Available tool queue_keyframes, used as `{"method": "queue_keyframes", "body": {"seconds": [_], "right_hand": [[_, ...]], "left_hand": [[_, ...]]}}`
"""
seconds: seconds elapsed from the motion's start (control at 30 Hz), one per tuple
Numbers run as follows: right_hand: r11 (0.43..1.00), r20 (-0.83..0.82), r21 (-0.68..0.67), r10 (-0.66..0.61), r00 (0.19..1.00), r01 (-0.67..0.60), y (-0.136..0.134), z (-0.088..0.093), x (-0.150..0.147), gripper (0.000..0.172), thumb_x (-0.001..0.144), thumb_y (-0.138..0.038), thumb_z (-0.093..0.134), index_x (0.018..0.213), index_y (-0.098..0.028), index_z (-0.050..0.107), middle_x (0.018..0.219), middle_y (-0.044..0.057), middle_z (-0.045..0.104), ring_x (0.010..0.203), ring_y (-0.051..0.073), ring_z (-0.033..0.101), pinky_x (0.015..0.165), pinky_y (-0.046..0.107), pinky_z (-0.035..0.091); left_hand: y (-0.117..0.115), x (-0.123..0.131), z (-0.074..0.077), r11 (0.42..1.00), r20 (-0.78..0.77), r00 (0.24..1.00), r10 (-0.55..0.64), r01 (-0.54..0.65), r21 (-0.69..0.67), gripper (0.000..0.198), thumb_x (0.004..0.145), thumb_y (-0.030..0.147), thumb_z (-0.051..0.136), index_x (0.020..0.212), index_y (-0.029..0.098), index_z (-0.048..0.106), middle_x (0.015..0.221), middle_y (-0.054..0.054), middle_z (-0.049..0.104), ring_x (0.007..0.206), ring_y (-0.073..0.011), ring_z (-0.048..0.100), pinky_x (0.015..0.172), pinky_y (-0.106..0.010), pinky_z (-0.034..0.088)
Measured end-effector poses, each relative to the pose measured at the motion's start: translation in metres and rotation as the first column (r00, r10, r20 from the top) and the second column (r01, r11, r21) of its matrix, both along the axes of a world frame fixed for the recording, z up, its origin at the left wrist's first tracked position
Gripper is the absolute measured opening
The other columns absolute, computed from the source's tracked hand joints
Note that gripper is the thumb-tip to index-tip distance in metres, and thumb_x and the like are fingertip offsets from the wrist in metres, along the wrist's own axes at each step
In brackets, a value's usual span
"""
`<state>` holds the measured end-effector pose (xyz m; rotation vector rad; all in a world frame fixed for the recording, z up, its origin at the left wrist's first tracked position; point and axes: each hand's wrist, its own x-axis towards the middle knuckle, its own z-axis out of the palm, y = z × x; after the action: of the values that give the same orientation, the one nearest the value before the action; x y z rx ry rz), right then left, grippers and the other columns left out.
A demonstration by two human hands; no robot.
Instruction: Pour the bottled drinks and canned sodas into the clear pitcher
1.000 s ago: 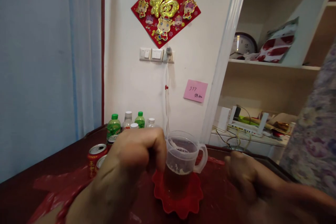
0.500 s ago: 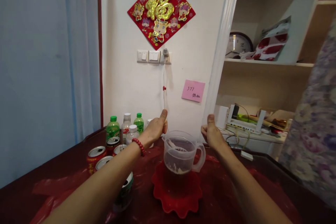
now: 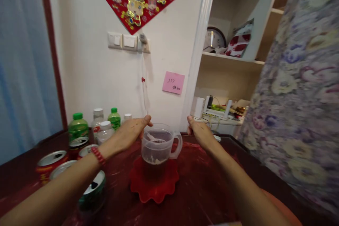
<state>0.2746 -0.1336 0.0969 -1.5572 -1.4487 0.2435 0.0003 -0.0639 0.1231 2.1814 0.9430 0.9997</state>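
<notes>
A clear plastic measuring jug (image 3: 159,151) with its handle to the right stands upright, partly filled with dark liquid. Under it lies a red scalloped dish (image 3: 155,195). My left hand (image 3: 132,132), wearing a red bead bracelet (image 3: 97,155), hovers at the jug's left rim; its fingers look curled, the thumb stretched forward. I cannot tell whether it touches the jug. Right of the jug handle and apart from it, my right hand (image 3: 202,133) is in the air with curled fingers and the thumb out. No object shows in either hand.
Several drink cans stand at the left, including a red can (image 3: 51,164) and a green can (image 3: 93,192). Behind them are plastic bottles, one a green-capped bottle (image 3: 78,126). A white router (image 3: 215,113) sits on the shelf; a floral curtain (image 3: 296,113) hangs at the right.
The view has turned right and slightly down, so the jug and cans appear further left. Both thumbs, upright before, have tilted forward and inward.
</notes>
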Motion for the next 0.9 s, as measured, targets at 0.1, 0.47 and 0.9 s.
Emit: {"method": "queue_keyframes", "body": {"seconds": [0.1, 0.47, 0.9], "right_hand": [[0.993, 0.049, -0.073, -0.087, 0.995, 0.091, -0.044, -0.010, 0.049, 0.061, 0.080, -0.081, 0.048, 0.065, -0.022, 0.050, 0.058, -0.001, 0.046, 0.056, 0.017, 0.045, 0.052, 0.026, 0.032], [0.739, 0.371, -0.445, -0.361, 0.856, 0.505, -0.184, -0.107, 0.190, 0.049, 0.085, -0.058, 0.060, 0.106, -0.015, 0.072, 0.109, 0.015, 0.069, 0.101, 0.032, 0.064, 0.086, 0.038, 0.047], [0.491, 0.692, -0.504, -0.262, 0.672, 0.711, -0.197, -0.151, 0.170, 0.024, 0.098, -0.030, 0.052, 0.090, -0.019, 0.071, 0.108, 0.017, 0.068, 0.108, 0.042, 0.063, 0.087, 0.055, 0.045]], "left_hand": [[-0.027, 0.000, 0.000, 0.995, 0.070, 0.996, -0.063, 0.057, 0.080, 0.043, 0.088, 0.062, 0.061, 0.105, 0.027, 0.080, 0.096, -0.004, 0.078, 0.090, -0.0271, 0.067, 0.080, -0.029, 0.048], [-0.082, -0.005, -0.026, 0.992, 0.097, 0.993, 0.062, -0.072, 0.102, 0.039, 0.080, 0.062, 0.068, 0.103, 0.034, 0.082, 0.101, 0.004, 0.080, 0.094, -0.0250, 0.073, 0.078, -0.022, 0.057], [-0.089, -0.015, -0.067, 0.967, -0.182, 0.977, -0.111, 0.148, 0.207, 0.031, 0.084, 0.042, 0.074, 0.114, 0.039, 0.075, 0.116, 0.002, 0.077, 0.104, -0.0241, 0.074, 0.088, -0.027, 0.062]]}}
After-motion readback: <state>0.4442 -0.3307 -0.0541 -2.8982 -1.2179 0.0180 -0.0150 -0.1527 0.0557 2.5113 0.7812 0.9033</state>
